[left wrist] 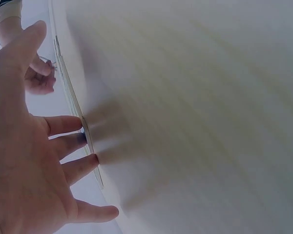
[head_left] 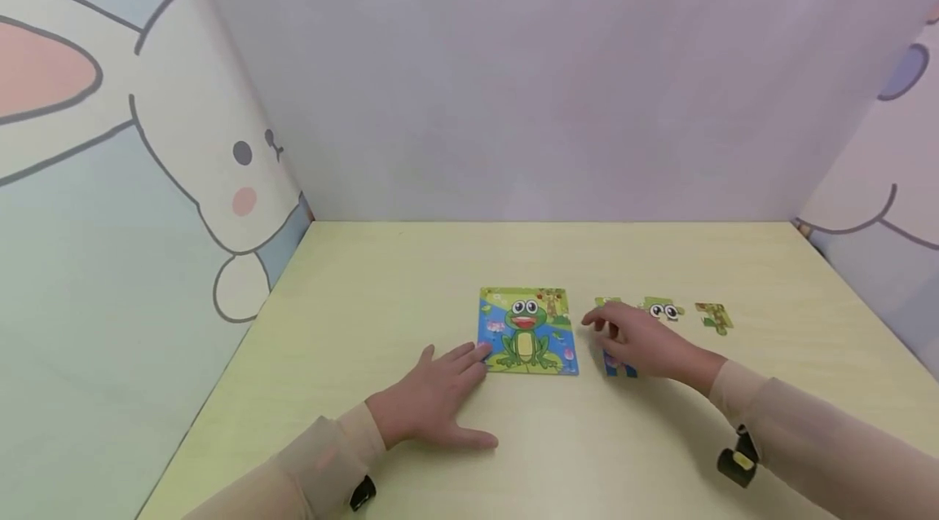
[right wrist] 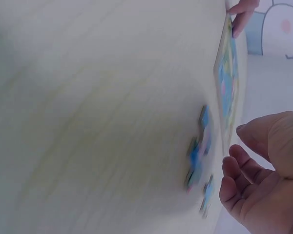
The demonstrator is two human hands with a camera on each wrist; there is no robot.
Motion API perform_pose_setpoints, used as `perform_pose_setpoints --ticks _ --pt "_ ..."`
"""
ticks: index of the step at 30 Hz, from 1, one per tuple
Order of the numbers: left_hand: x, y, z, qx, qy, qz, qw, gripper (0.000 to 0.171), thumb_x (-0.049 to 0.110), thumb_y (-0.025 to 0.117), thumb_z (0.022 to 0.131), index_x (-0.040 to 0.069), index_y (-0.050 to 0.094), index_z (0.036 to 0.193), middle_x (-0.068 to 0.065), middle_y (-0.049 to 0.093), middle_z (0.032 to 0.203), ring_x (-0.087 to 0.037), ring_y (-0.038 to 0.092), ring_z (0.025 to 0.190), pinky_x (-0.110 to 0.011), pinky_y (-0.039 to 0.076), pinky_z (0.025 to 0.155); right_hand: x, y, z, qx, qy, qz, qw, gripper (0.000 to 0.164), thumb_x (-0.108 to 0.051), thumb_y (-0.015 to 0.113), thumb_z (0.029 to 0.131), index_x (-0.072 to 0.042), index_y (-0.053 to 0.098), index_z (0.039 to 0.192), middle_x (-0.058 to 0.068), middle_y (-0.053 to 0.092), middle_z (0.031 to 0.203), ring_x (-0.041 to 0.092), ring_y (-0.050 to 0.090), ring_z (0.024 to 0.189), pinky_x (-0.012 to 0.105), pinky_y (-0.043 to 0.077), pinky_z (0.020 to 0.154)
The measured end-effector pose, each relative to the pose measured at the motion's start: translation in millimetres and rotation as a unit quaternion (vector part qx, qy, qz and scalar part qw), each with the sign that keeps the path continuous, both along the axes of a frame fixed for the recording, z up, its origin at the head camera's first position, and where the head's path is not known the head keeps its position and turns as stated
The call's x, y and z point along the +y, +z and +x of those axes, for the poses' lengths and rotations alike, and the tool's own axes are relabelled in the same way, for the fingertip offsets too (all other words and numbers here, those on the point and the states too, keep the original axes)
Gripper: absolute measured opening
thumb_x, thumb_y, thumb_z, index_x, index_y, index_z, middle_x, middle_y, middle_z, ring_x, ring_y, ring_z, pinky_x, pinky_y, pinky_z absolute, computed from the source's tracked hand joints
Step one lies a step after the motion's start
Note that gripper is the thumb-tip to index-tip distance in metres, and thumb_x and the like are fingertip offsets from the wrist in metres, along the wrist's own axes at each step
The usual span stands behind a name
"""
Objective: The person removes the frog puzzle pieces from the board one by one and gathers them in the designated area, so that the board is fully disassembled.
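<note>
A square frog jigsaw puzzle point(head_left: 525, 345) lies flat on the table, its picture whole as far as I can see. Straight fingers of my left hand point(head_left: 440, 398) touch its lower left edge, thumb spread away. Over loose puzzle pieces to the right hovers my right hand point(head_left: 653, 341), fingers loosely bent. In the right wrist view its thumb and fingers stand apart with nothing visible between them. Blue pieces point(head_left: 621, 367) lie partly hidden below that hand; a piece with frog eyes point(head_left: 663, 310) shows behind it. Farther right sits a brown-green piece point(head_left: 715, 316).
The pale wooden table point(head_left: 381, 275) meets a plain lilac wall point(head_left: 513, 96) at the back. Side panels with cartoon rabbits, such as the left panel point(head_left: 95, 300), bound it. A dark device point(head_left: 737, 459) is strapped at the right wrist.
</note>
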State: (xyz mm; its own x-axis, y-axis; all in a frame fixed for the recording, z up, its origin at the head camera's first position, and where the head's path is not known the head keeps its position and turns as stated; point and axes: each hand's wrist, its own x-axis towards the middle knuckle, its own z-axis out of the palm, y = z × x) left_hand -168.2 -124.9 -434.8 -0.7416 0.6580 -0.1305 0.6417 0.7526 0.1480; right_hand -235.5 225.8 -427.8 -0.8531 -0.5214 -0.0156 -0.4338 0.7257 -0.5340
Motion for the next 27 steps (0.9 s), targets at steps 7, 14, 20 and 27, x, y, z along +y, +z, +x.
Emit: perform_pose_setpoints --ticks 7,14,20,27 --pt "0.2 1.6 -0.6 -0.001 -0.003 -0.002 1.0000 0.081 0.082 0.058 0.087 0.016 0.054 0.133 -0.003 0.036 0.170 -0.029 0.039 0.154 -0.078 0.039 0.106 -51.3 -0.8 -12.8 -0.008 0.010 0.006 1.000 0.044 -0.014 0.070 0.100 -0.005 0.061 0.142 0.011 0.065 0.126 0.011 0.053 0.082 0.029 0.048 0.072" --pt "0.9 2.6 -2.0 0.000 -0.004 -0.002 1.0000 0.084 0.083 0.058 0.087 0.016 0.054 0.137 -0.003 0.036 0.171 -0.030 0.039 0.155 -0.077 0.039 0.106 -81.9 -5.9 -20.6 0.009 0.026 0.036 0.999 0.054 -0.018 0.070 0.101 -0.007 0.053 0.152 0.020 0.054 0.151 0.024 0.066 0.110 0.048 0.054 0.100" --pt "0.3 1.8 -1.7 -0.001 -0.004 0.000 1.0000 0.085 0.083 0.059 0.086 0.015 0.054 0.138 -0.003 0.036 0.171 -0.030 0.039 0.154 -0.077 0.040 0.106 -92.7 -5.4 -25.8 0.009 0.023 0.053 0.998 0.058 -0.018 0.070 0.101 -0.006 0.050 0.154 0.020 0.054 0.153 0.038 0.057 0.136 0.054 0.048 0.112" --pt "0.2 0.7 -1.0 -0.001 -0.002 -0.003 1.0000 0.086 0.083 0.059 0.086 0.015 0.054 0.138 -0.003 0.035 0.171 -0.030 0.040 0.154 -0.077 0.040 0.105 -98.5 -3.8 -31.0 0.002 0.037 0.067 0.997 0.053 -0.015 0.071 0.099 -0.007 0.056 0.149 0.017 0.057 0.145 0.033 0.063 0.123 0.050 0.054 0.104"
